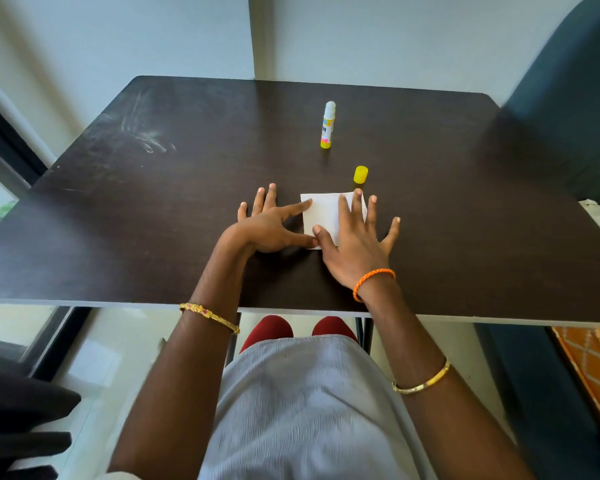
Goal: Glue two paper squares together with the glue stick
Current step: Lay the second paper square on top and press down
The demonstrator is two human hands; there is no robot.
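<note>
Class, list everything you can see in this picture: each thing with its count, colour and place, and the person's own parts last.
table: one, dark brown, fills the middle
glue stick: one, white and yellow, upright, uncapped, far side
cap: one, yellow, between stick and paper
paper squares: white, under both hands; count unclear
bangles: two, gold, forearms
wristband: one, orange, right wrist
left hand: flat, index finger and thumb on paper's left edge
right hand: flat, pressing paper

Dark wooden table (187, 216), teal chair (575, 109), orange patterned cloth (593, 368)
</note>
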